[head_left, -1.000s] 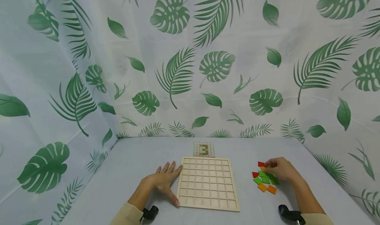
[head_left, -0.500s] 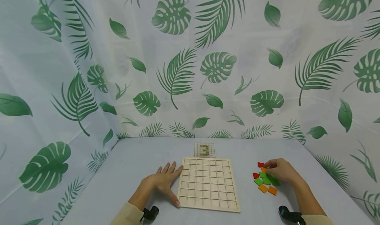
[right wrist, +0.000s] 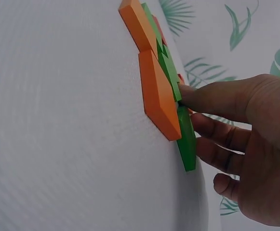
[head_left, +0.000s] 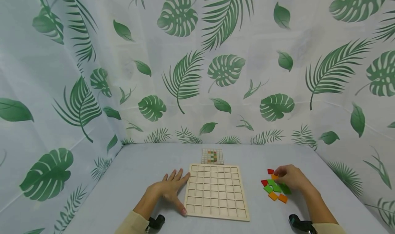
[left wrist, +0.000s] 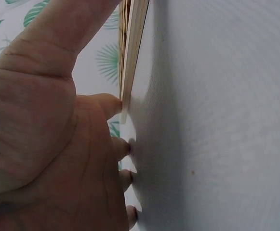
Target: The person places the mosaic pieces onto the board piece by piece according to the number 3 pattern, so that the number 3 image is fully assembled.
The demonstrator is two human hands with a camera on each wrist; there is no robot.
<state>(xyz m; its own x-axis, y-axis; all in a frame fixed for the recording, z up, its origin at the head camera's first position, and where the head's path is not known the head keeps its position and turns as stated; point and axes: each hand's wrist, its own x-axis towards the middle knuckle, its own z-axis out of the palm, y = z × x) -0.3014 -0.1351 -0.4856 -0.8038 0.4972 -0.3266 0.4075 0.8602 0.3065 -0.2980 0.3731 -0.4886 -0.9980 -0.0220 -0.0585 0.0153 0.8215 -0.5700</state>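
Observation:
My left hand [head_left: 170, 190] lies spread along the left side of a wooden grid board [head_left: 216, 193]. Its thumb touches the near left corner and its index fingertip the upper left edge; the left wrist view shows that fingertip against the board's side [left wrist: 132, 62]. At the right, my right hand [head_left: 292, 176] rests its fingertips among small flat coloured tiles. In the right wrist view, the thumb [right wrist: 217, 100] touches the green tiles [right wrist: 171, 74], with the other fingers loosely bent beside a darker green tile [right wrist: 187, 142]. What lies beneath the index fingertip is hidden.
Orange tiles [head_left: 282, 198] lie nearest me in the cluster, and red tiles [head_left: 264, 183] at its left and far side. A card [head_left: 212, 156] with a coloured grid pattern lies just beyond the board. Leaf-printed cloth [head_left: 191, 73] hangs behind the table.
The green tiles under my right hand have slid slightly apart, and one red tile has shifted a little left. My left hand and the board stay in place.

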